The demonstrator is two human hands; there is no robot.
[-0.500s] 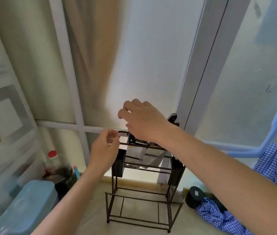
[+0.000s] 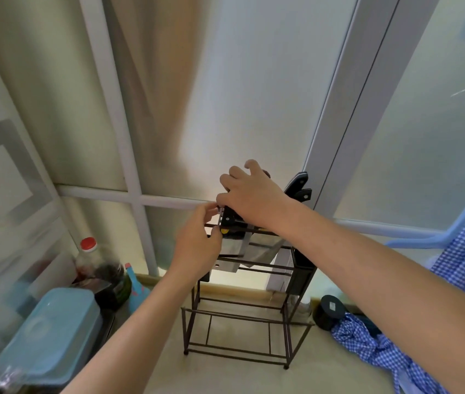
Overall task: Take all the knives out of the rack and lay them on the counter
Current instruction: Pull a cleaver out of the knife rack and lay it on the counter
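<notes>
Both hands have closed in on the top of the knife rack (image 2: pixel 242 317) since half a second ago: the left hand (image 2: pixel 197 248) has risen to the rack's top left rail, and the right hand (image 2: pixel 251 197) has dropped lower over the handles. Right-hand fingers are curled down around a black knife handle (image 2: pixel 229 218) at the left end of the top slot, apparently gripping it, though the palm hides the contact. Left-hand fingertips are pinched at the rail just beside that handle; whether they hold the rail or the knife, I cannot tell. Two more black handles (image 2: pixel 299 187) stick up at the far right of the rack, untouched. Broad cleaver blades (image 2: pixel 242 248) hang inside the frame below the hands. No knife lies on the beige counter (image 2: pixel 225 376) in view, so by my judgement the task has barely begun: the first knife is only being grasped, and all of them remain to be lifted out and laid down. A blue checked cloth (image 2: pixel 373 345) lies to the right.
</notes>
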